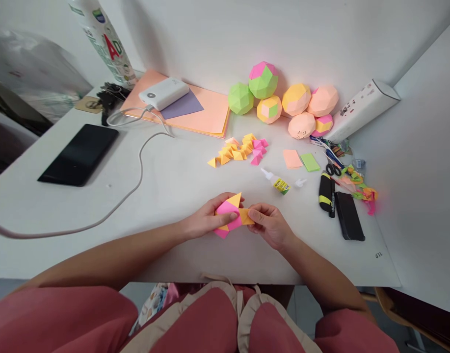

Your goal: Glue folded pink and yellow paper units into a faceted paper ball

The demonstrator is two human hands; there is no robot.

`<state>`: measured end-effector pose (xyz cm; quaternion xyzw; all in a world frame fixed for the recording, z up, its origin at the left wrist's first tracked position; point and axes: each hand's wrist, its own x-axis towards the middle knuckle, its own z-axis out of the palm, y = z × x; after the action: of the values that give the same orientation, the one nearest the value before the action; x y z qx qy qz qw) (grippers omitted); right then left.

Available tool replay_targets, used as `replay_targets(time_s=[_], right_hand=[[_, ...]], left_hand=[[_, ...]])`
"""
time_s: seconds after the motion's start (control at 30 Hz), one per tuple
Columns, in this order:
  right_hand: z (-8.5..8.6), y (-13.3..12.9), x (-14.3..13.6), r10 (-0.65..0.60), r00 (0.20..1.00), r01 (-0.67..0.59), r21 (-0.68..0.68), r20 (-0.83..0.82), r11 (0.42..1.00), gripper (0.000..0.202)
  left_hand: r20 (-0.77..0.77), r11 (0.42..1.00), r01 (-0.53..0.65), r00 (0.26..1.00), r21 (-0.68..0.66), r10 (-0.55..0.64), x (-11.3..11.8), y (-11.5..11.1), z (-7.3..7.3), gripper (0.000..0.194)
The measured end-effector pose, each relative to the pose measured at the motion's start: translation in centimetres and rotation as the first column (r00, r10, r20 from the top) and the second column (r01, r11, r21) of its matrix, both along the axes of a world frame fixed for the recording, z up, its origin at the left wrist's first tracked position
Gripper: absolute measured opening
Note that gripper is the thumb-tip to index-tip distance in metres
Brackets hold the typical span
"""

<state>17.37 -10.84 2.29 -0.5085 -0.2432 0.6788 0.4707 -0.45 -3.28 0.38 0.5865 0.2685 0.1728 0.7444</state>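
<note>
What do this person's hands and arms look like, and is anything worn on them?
The left hand and right hand are ordinary human hands, both bare, with no gloves or watch visible. The left sleeve and right sleeve are plain, loose and dusty red, stopping well short of the hands.

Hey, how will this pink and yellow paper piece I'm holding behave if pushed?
The pink and yellow paper piece is probably light, being folded paper. Its creased facets suggest some stiffness, though squeezing could dent it. With pointed corners jutting out, it would likely rock or slide rather than roll smoothly.
</note>
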Motion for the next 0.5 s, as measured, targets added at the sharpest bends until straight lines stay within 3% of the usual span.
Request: replay_targets(time_s=[0.3, 0.5], right_hand=[[-0.20, -0.05, 0.14, 0.027, 1.000, -0.027, 0.007, 0.008, 1.000, 0.023], [-0.44, -0.03, 0.25, 0.109, 0.994, -0.110, -0.017, -0.027, 0.994, 0.020]], left_hand=[[-0.006, 0.999, 0.022, 1.000, 0.029, -0.022, -0.03, -0.03, 0.10, 0.047], [-0.023, 0.978, 0.055, 0.998, 0.202, -0.052, 0.00, 0.05, 0.19, 0.045]])
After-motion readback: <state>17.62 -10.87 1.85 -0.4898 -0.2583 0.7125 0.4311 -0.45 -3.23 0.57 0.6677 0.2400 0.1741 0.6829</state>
